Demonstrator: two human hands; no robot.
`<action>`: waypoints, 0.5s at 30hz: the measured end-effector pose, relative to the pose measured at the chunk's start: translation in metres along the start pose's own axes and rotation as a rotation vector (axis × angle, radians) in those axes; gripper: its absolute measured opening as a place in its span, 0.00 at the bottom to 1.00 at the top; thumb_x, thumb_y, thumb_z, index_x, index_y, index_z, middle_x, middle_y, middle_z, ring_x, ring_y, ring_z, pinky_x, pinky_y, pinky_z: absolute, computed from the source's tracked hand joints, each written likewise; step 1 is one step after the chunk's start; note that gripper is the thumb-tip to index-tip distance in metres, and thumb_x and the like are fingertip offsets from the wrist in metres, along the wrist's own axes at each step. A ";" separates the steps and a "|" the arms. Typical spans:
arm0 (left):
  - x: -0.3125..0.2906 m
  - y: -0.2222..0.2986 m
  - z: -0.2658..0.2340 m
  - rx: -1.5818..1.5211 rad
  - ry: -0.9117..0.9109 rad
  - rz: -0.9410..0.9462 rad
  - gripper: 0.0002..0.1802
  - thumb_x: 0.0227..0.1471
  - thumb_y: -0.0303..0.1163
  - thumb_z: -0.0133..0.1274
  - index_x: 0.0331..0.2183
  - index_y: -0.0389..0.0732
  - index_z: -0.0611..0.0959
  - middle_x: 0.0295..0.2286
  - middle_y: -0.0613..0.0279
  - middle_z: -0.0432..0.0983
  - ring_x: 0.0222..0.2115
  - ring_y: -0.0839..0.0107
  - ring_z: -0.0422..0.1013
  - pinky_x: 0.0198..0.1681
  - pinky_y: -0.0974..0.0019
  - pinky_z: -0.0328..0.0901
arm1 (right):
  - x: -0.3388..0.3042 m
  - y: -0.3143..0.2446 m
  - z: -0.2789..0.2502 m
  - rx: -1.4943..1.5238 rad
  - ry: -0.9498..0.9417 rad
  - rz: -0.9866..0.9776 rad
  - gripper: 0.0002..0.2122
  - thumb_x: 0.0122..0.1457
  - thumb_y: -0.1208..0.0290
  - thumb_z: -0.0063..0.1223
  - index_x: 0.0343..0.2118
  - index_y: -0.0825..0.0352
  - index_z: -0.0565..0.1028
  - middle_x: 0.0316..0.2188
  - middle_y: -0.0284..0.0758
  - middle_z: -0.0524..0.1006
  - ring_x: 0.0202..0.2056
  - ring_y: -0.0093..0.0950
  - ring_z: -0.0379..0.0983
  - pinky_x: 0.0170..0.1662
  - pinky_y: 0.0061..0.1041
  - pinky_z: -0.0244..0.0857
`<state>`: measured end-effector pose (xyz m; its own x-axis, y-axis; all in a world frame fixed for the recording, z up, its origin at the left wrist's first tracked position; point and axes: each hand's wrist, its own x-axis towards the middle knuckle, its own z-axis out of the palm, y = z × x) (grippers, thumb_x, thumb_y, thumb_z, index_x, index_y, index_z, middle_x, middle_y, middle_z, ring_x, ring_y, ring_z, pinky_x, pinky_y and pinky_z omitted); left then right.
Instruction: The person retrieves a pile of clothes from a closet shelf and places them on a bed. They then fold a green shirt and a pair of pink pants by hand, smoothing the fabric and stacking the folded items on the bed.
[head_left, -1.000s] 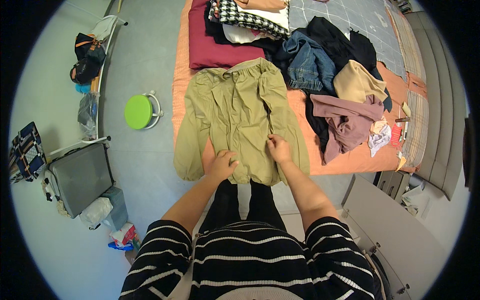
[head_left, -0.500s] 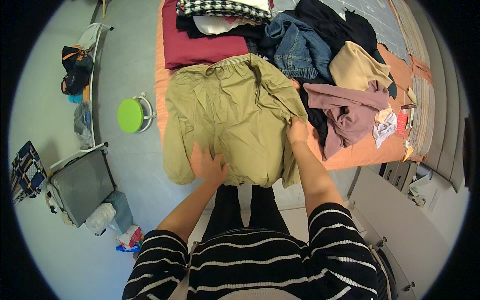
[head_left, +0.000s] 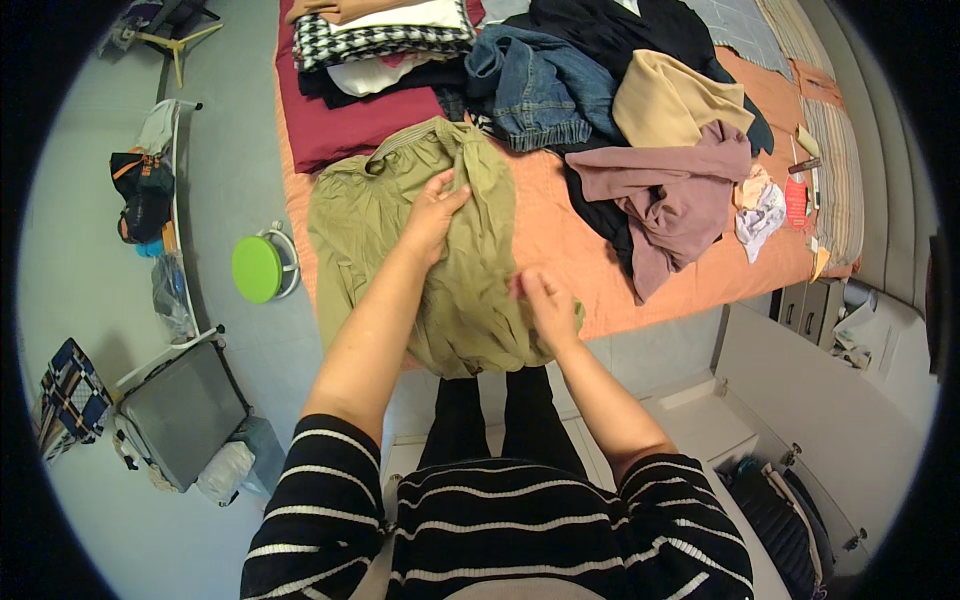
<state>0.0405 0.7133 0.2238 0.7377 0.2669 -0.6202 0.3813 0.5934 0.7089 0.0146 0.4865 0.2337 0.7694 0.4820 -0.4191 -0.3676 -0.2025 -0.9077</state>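
An olive-green jacket (head_left: 400, 270) with a gathered elastic edge lies at the near edge of the bed. Its right side is folded inward, and a bit of fabric sticks out at the lower right. My left hand (head_left: 432, 215) rests on the upper part of the jacket, thumb and fingers apart. Close over the lower right fold is my right hand (head_left: 548, 308), its fingers curled. Motion blurs the fingertips, so I cannot tell whether they grip the cloth.
Blue jeans (head_left: 545, 90), a beige garment (head_left: 675, 100) and a mauve top (head_left: 670, 200) lie on the orange bedspread (head_left: 640, 320). Folded clothes (head_left: 385, 45) are stacked on a dark red cloth (head_left: 350, 125). A green stool (head_left: 256, 270) stands left. A cabinet door (head_left: 800, 400) hangs open at right.
The jacket's right side has been folded in toward the left. My left hand has moved up the jacket; my right hand has moved left and down. The view has shifted slightly.
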 end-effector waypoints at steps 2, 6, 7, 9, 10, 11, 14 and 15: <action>0.004 -0.002 -0.009 0.087 0.039 -0.029 0.19 0.58 0.33 0.48 0.49 0.36 0.71 0.39 0.59 0.75 0.37 0.69 0.71 0.43 0.66 0.66 | 0.020 0.018 -0.022 -0.492 0.359 -0.071 0.11 0.57 0.65 0.53 0.38 0.67 0.75 0.38 0.40 0.73 0.38 0.32 0.70 0.42 0.30 0.64; 0.016 -0.008 -0.028 0.009 0.171 -0.013 0.18 0.58 0.32 0.47 0.49 0.35 0.71 0.40 0.59 0.74 0.38 0.70 0.70 0.45 0.66 0.65 | 0.011 0.097 -0.059 -1.308 0.335 -0.189 0.14 0.53 0.65 0.56 0.39 0.66 0.75 0.41 0.42 0.71 0.43 0.37 0.68 0.47 0.36 0.61; 0.018 -0.009 -0.034 -0.056 0.236 -0.007 0.17 0.58 0.32 0.46 0.48 0.36 0.72 0.39 0.59 0.74 0.38 0.70 0.70 0.45 0.66 0.64 | 0.004 0.100 -0.069 -1.291 0.181 -0.134 0.14 0.52 0.65 0.58 0.39 0.67 0.74 0.40 0.41 0.72 0.43 0.38 0.69 0.47 0.37 0.61; 0.018 -0.009 -0.040 -0.223 0.221 0.055 0.13 0.59 0.32 0.46 0.44 0.37 0.74 0.39 0.60 0.74 0.39 0.69 0.70 0.45 0.67 0.64 | -0.004 0.092 -0.078 -1.202 -0.100 0.085 0.12 0.51 0.65 0.59 0.36 0.66 0.75 0.39 0.40 0.72 0.42 0.35 0.69 0.47 0.34 0.62; 0.020 -0.009 -0.046 -0.244 0.143 0.081 0.11 0.59 0.31 0.45 0.43 0.37 0.73 0.40 0.60 0.74 0.40 0.69 0.70 0.46 0.66 0.65 | -0.010 0.087 -0.086 -0.948 -0.088 0.143 0.12 0.52 0.65 0.59 0.35 0.66 0.74 0.37 0.38 0.73 0.41 0.32 0.70 0.45 0.31 0.62; 0.016 -0.001 -0.037 -0.291 0.117 0.086 0.11 0.59 0.31 0.45 0.43 0.37 0.73 0.40 0.60 0.74 0.40 0.69 0.71 0.46 0.66 0.65 | -0.019 0.082 -0.100 -0.696 -0.073 0.198 0.11 0.52 0.65 0.59 0.34 0.66 0.74 0.36 0.37 0.73 0.40 0.30 0.70 0.43 0.29 0.63; 0.017 0.032 -0.018 -0.419 -0.009 0.158 0.12 0.59 0.29 0.44 0.44 0.37 0.71 0.41 0.60 0.74 0.41 0.70 0.71 0.46 0.66 0.66 | -0.049 0.041 -0.148 -0.403 0.265 0.013 0.09 0.55 0.65 0.57 0.33 0.64 0.74 0.29 0.30 0.74 0.31 0.22 0.70 0.32 0.21 0.64; 0.035 0.037 -0.029 -0.508 -0.304 0.170 0.12 0.59 0.29 0.44 0.45 0.38 0.71 0.42 0.60 0.73 0.42 0.70 0.71 0.47 0.64 0.66 | -0.057 0.028 -0.183 -0.341 0.330 0.233 0.08 0.55 0.66 0.58 0.33 0.63 0.73 0.25 0.27 0.74 0.27 0.18 0.70 0.29 0.18 0.64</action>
<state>0.0641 0.7664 0.2189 0.9194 0.2053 -0.3356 -0.0138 0.8693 0.4940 0.0561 0.2975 0.2286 0.8312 0.1080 -0.5454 -0.4001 -0.5649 -0.7216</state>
